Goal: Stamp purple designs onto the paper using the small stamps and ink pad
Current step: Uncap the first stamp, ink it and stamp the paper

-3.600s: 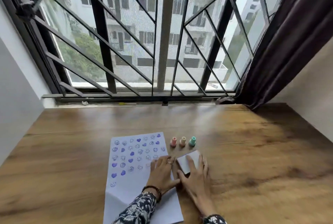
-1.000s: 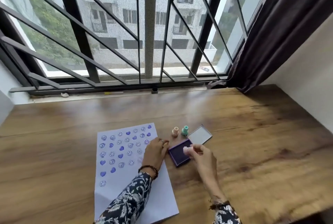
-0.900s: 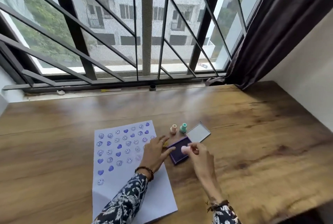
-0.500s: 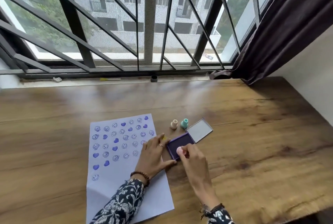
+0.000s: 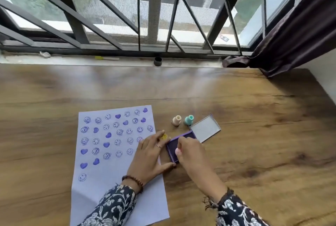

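Observation:
A white paper (image 5: 109, 185) lies on the wooden table (image 5: 254, 144), its upper half covered with purple smiley and heart prints. To its right sits the open purple ink pad (image 5: 171, 146), its lid (image 5: 205, 130) folded back. My right hand (image 5: 190, 155) pinches a small pink stamp (image 5: 177, 151) and holds it down on the pad. My left hand (image 5: 151, 155) lies flat across the paper's right edge, its thumb against the pad's near corner. A peach stamp (image 5: 176, 120) and a teal stamp (image 5: 189, 120) stand upright just behind the pad.
A barred window runs along the table's far edge, with a small black cap (image 5: 157, 61) and a yellow-tipped stick (image 5: 107, 58) on the sill. A dark curtain (image 5: 291, 31) hangs at the back right. A white wall (image 5: 327, 73) bounds the right side.
The ink pad, closed under my hands at first, now lies open. My right hand has taken the pink stamp from the row and pressed it down onto the pad.

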Demonstrator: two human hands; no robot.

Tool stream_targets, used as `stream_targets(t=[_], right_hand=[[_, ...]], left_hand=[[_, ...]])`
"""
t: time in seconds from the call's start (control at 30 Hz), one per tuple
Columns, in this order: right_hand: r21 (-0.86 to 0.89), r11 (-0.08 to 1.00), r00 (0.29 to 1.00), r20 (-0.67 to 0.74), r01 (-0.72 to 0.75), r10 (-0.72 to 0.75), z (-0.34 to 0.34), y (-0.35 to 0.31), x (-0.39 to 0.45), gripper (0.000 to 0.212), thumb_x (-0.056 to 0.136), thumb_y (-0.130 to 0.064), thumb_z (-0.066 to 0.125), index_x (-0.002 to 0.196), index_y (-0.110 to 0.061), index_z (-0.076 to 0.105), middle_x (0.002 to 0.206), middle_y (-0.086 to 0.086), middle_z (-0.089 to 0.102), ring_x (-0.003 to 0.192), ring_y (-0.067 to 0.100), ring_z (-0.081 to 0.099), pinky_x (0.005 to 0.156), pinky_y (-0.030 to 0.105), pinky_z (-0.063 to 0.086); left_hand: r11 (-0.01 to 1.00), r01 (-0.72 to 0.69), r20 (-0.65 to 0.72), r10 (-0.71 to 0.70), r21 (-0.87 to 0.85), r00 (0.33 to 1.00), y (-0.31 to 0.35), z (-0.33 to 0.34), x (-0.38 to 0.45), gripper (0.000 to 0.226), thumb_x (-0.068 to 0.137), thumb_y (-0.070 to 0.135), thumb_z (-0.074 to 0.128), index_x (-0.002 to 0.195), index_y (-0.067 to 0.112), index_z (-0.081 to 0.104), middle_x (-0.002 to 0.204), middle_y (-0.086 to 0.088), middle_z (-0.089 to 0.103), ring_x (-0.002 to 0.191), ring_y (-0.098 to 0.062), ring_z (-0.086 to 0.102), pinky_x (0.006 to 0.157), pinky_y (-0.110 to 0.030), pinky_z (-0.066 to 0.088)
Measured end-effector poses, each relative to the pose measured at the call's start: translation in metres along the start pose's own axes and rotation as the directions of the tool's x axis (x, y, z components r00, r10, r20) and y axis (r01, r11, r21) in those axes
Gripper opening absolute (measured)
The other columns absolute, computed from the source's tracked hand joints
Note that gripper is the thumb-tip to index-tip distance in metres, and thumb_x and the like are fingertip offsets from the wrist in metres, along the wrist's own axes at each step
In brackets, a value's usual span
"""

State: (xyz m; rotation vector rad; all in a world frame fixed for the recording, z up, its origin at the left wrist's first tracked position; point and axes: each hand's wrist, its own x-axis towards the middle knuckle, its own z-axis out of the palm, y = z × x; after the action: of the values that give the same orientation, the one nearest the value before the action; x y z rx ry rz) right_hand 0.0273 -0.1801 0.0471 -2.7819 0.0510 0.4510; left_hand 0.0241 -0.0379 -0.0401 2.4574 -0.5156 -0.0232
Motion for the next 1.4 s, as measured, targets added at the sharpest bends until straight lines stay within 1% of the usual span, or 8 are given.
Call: stream_targets(t=[0.5, 0.7, 0.77, 0.87, 0.97, 1.03, 1.17, 1.4], right_hand=[[-0.002, 1.000, 0.999, 0.035, -0.005, 0.005, 0.004, 0.005, 0.011, 0.017, 0.083, -0.009, 0.050, 0.092, -0.006, 0.064, 0.101, 0.015, 0.068, 0.097, 0.033, 0.059, 0.079, 0.037, 0.049], [0.371, 0.922, 0.977, -0.128, -0.115, 0.173, 0.002, 0.003, -0.016, 0.003, 0.075, -0.013, 0.063, 0.073, -0.011, 0.064, 0.076, 0.009, 0.066, 0.077, 0.027, 0.061, 0.070, 0.035, 0.047], [0.631, 0.762, 0.954, -0.111, -0.149, 0.278, 0.004, -0.001, -0.034, 0.005, 0.073, -0.017, 0.071, 0.073, -0.014, 0.067, 0.074, 0.006, 0.070, 0.074, 0.023, 0.065, 0.072, 0.035, 0.051], [0.945, 0.268, 0.962, 0.121, -0.187, 0.245, 0.013, -0.020, -0.055, 0.006, 0.080, -0.011, 0.067, 0.085, -0.007, 0.068, 0.078, 0.011, 0.071, 0.066, 0.013, 0.068, 0.062, 0.023, 0.058], [0.949, -0.192, 0.953, 0.276, -0.249, 0.128, 0.026, -0.049, -0.074, 0.023, 0.076, -0.014, 0.070, 0.095, -0.002, 0.064, 0.075, 0.010, 0.068, 0.059, 0.010, 0.068, 0.054, 0.017, 0.056], [0.844, -0.452, 0.940, 0.339, -0.289, 0.031, 0.038, -0.061, -0.082, 0.055, 0.046, -0.019, 0.091, 0.091, 0.001, 0.068, 0.073, 0.011, 0.071, 0.060, 0.014, 0.069, 0.054, 0.021, 0.058], [0.661, -0.649, 0.913, 0.384, -0.376, -0.138, 0.055, -0.085, -0.096, 0.065, 0.025, -0.004, 0.095, 0.084, 0.006, 0.070, 0.074, 0.017, 0.069, 0.059, 0.021, 0.069, 0.053, 0.027, 0.060], [0.620, -0.699, 0.912, 0.394, -0.356, -0.116, 0.084, -0.120, -0.102, 0.071, 0.027, 0.002, 0.094, 0.092, 0.007, 0.068, 0.088, 0.021, 0.072, 0.071, 0.024, 0.073, 0.055, 0.029, 0.061]], left_hand=[[1.000, 0.031, 0.028, -0.031, 0.004, 0.999, 0.006, -0.006, -0.001, 0.072, 0.066, 0.069, 0.049, 0.126, 0.031, 0.039, 0.138, 0.000, 0.045, 0.122, -0.014, 0.036, 0.099, -0.028, 0.021], [0.996, 0.066, 0.170, -0.054, -0.062, 0.984, 0.016, -0.024, 0.000, 0.087, 0.068, 0.061, 0.060, 0.138, 0.023, 0.025, 0.152, -0.004, 0.016, 0.138, -0.022, 0.018, 0.113, -0.037, 0.013], [0.996, 0.052, 0.162, -0.039, -0.076, 0.986, 0.012, -0.039, -0.004, 0.085, 0.072, 0.051, 0.065, 0.140, 0.024, 0.020, 0.153, -0.003, 0.012, 0.139, -0.020, 0.014, 0.113, -0.036, 0.011], [0.997, -0.015, 0.105, 0.023, -0.076, 0.994, -0.009, -0.069, -0.019, 0.081, 0.070, 0.059, 0.052, 0.138, 0.025, 0.025, 0.150, -0.001, 0.024, 0.136, -0.019, 0.024, 0.110, -0.037, 0.020], [0.990, -0.058, 0.161, 0.078, -0.126, 0.984, -0.029, -0.094, -0.033, 0.081, 0.068, 0.059, 0.043, 0.139, 0.025, 0.025, 0.148, -0.001, 0.032, 0.133, -0.017, 0.033, 0.107, -0.034, 0.026], [0.986, -0.081, 0.180, 0.106, -0.144, 0.978, -0.034, -0.104, -0.039, 0.077, 0.072, 0.054, 0.048, 0.138, 0.025, 0.025, 0.148, 0.000, 0.033, 0.133, -0.015, 0.034, 0.105, -0.029, 0.025], [0.993, -0.040, 0.150, 0.057, -0.115, 0.987, -0.058, -0.121, -0.057, 0.079, 0.067, 0.060, 0.041, 0.138, 0.028, 0.027, 0.147, 0.003, 0.034, 0.135, -0.013, 0.030, 0.107, -0.035, 0.023], [0.988, 0.008, 0.301, -0.055, 0.154, 0.952, -0.130, -0.149, -0.107, 0.103, 0.049, 0.076, 0.033, 0.140, 0.030, 0.017, 0.153, 0.009, 0.016, 0.141, -0.012, 0.008, 0.111, -0.036, 0.007]])
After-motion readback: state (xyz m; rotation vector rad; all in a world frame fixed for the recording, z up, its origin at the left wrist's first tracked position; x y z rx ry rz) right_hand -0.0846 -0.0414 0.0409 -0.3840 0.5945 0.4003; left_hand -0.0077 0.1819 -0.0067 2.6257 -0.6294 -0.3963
